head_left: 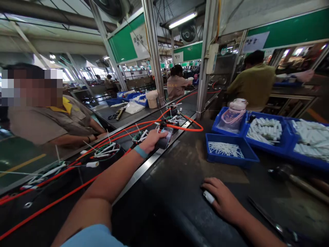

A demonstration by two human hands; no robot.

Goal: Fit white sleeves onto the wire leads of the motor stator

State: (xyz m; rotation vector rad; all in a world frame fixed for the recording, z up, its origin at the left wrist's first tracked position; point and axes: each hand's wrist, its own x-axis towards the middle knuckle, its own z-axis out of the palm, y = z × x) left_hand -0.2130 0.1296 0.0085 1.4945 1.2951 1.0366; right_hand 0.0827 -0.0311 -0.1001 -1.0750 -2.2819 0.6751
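Note:
My left hand reaches out over the conveyor belt and grips a dark round assembly with white sleeved wires and orange cable. A teal band sits on that wrist. My right hand rests palm down on the dark workbench, fingers curled around a small white tube. More wired assemblies ride the belt to the left.
Blue bins hold thin white ties and white tubes; a clear pink-strapped bottle stands in one. A hammer lies at right. A co-worker's arm rests across the belt; other people work farther back.

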